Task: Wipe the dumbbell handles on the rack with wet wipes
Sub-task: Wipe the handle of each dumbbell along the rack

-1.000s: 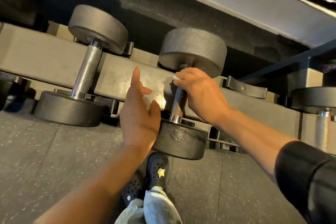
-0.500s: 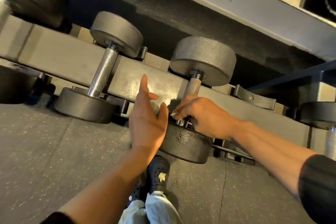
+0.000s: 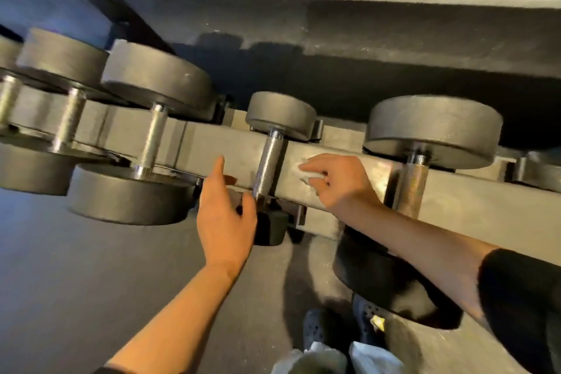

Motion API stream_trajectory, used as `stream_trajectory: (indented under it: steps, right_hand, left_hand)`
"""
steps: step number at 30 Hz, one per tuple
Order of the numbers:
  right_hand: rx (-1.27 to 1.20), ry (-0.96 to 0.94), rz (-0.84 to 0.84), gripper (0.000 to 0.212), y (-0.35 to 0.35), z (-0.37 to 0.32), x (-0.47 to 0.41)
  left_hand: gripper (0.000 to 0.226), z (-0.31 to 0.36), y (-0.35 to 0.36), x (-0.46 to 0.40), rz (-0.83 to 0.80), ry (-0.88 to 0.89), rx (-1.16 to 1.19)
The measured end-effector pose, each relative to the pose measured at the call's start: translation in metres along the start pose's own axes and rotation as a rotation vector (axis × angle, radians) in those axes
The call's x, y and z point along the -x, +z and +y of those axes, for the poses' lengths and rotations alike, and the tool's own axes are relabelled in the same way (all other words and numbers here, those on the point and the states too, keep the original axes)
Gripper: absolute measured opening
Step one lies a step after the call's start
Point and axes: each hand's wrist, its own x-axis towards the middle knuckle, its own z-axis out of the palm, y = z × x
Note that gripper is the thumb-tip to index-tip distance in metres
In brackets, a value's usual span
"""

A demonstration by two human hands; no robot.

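Note:
Several black dumbbells lie across the grey rack beam (image 3: 473, 209). A small dumbbell's knurled steel handle (image 3: 268, 162) runs between my two hands. My right hand (image 3: 337, 184) hovers just right of that handle, apart from it, and pinches a crumpled white wet wipe (image 3: 311, 177) in its curled fingers. My left hand (image 3: 226, 218) is open, fingers straight, just left of the handle and over the small dumbbell's near head (image 3: 270, 229). The larger dumbbell's handle (image 3: 414, 182) shows right of my right wrist.
More dumbbells fill the rack to the left, one with its handle (image 3: 150, 138) in view. An upper grey shelf (image 3: 334, 3) overhangs. My feet in dark perforated shoes (image 3: 321, 329) stand on the speckled rubber floor (image 3: 91, 267) below.
My right hand has let go of the large dumbbell's handle and moved left with the wipe to the smaller dumbbell. The view swung left; my left hand moved along, still open.

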Motion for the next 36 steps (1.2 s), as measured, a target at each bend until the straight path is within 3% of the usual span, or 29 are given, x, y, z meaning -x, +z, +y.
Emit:
stream_trajectory:
  steps: [8,14,16,20,25,28,33,36]
  right_hand:
    - [-0.119,0.243,0.263,0.033,0.047,-0.010,-0.040]
    - [-0.312,0.182,0.475,0.027,0.072,-0.020,-0.051]
    - [-0.295,0.167,0.485,0.024,0.078,-0.021,-0.046]
    - [-0.323,0.329,0.390,0.026,0.091,-0.027,-0.028]
    - [-0.337,0.281,0.275,0.024,0.098,-0.020,-0.008]
    - [-0.590,0.333,0.387,0.008,0.098,-0.023,-0.009]
    - [-0.762,0.401,0.555,0.018,0.108,-0.033,-0.012]
    - [-0.781,0.443,0.534,0.024,0.106,-0.033,-0.012]
  left_hand:
    - [0.060,-0.020,0.013,-0.036,-0.051,0.102,-0.021]
    - [0.057,-0.036,0.026,-0.043,-0.103,0.120,0.010]
    - [0.054,-0.039,0.026,-0.043,-0.106,0.122,0.036]
    - [0.052,-0.042,0.024,-0.045,-0.129,0.142,0.069]
    - [0.050,-0.045,0.024,-0.047,-0.148,0.142,0.095]
    - [0.049,-0.044,0.023,-0.045,-0.168,0.142,0.107]
    - [0.045,-0.044,0.024,-0.046,-0.183,0.136,0.098]
    - [0.044,-0.044,0.024,-0.046,-0.191,0.141,0.092]
